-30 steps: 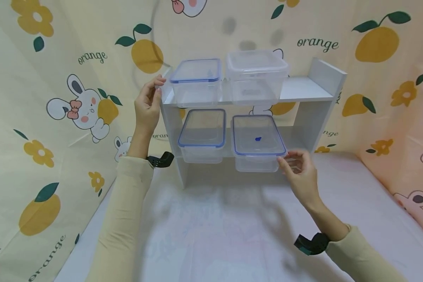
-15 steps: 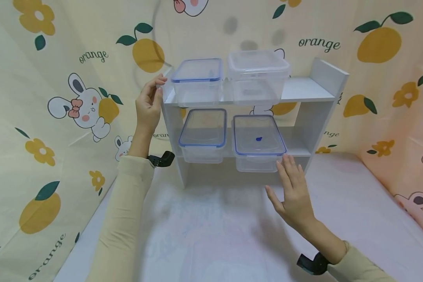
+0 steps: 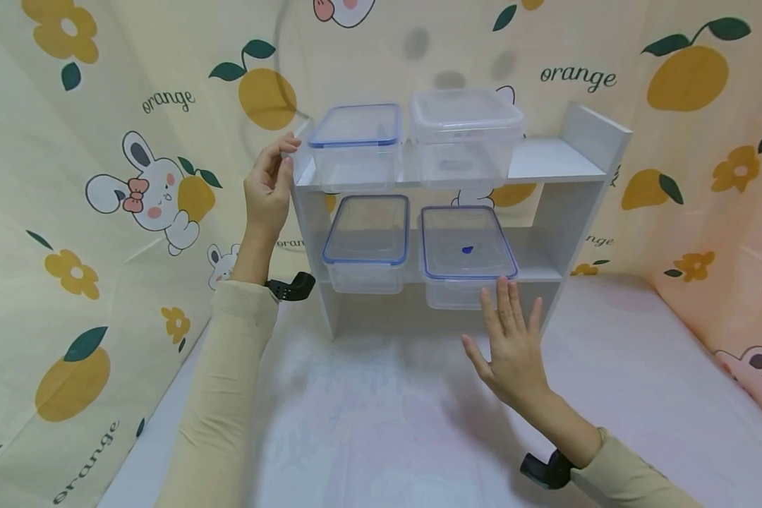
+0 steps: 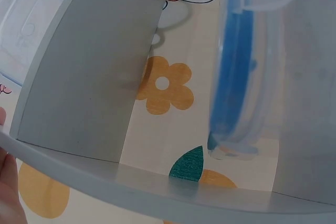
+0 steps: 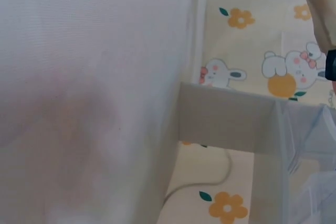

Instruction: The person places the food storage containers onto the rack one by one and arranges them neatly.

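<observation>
My left hand [image 3: 269, 185] grips the upper left side of a white two-tier shelf [image 3: 555, 164]; in the left wrist view its fingers [image 4: 8, 187] lie at the panel's edge. My right hand [image 3: 514, 349], its fingers straight and spread, stands at the front of the lower right clear food storage box [image 3: 451, 293], overlapping its corner. Whether the fingertips touch it cannot be told. That box has a blue-rimmed lid with a small blue mark. Beside it on the lower tier is another blue-rimmed storage box [image 3: 365, 276]. The right wrist view does not show the right hand.
On the top tier stand a blue-rimmed box [image 3: 355, 166] and a taller clear-lidded box [image 3: 463, 159]. The lower boxes overhang the shelf's front edge. A white tabletop [image 3: 355, 423] lies before it, and a printed orange-and-rabbit cloth [image 3: 184, 63] hangs behind.
My right hand has let go of the lower right box's front corner, straightened and spread its fingers, and shifted slightly left across the box's front. The left hand has stayed put.
</observation>
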Demonstrator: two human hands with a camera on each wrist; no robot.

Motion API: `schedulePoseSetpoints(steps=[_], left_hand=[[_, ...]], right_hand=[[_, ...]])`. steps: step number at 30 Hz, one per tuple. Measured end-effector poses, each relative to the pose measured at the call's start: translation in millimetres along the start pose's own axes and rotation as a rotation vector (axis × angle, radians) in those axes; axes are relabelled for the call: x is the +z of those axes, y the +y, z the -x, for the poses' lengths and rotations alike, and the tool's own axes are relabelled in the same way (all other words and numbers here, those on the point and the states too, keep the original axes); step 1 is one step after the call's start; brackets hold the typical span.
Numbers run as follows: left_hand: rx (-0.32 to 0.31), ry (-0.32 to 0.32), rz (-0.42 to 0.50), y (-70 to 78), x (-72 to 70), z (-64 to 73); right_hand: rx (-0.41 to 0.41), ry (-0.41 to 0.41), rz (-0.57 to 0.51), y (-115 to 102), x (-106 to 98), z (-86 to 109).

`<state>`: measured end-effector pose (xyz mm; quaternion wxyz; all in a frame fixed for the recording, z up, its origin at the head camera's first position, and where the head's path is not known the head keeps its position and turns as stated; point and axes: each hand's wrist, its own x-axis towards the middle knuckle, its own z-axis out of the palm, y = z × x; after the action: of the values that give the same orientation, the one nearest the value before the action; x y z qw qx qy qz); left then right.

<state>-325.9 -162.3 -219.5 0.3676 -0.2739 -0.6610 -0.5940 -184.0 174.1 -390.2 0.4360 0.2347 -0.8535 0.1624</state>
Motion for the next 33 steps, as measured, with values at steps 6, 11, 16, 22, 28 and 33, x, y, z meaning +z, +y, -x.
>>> schedulePoseSetpoints(steps=[6,11,16,22,28,33], left_hand=[[0.014,-0.003,-0.005,-2.5,-0.4,1.3],[0.018,0.000,-0.027,-3.5,-1.0,1.5],[0.013,-0.001,-0.026,-3.7,-0.3,0.4],[-0.005,-0.001,-0.014,-0.4,1.4,1.2],[-0.043,0.008,-0.020,23.2,4.6,9.0],[-0.110,0.009,-0.031,34.4,6.6,14.9]], right_hand=[[-0.004,0.010,0.028,-3.2,5.1,-1.9],[-0.010,0.013,0.043,-3.7,8.5,-5.7],[-0.011,-0.002,0.052,-4.0,13.0,-9.2],[-0.019,0.002,0.049,-5.8,17.3,-12.5],[-0.032,-0.004,0.024,-4.0,20.9,-17.8],[0.009,-0.067,0.029,-3.0,20.6,-19.8]])
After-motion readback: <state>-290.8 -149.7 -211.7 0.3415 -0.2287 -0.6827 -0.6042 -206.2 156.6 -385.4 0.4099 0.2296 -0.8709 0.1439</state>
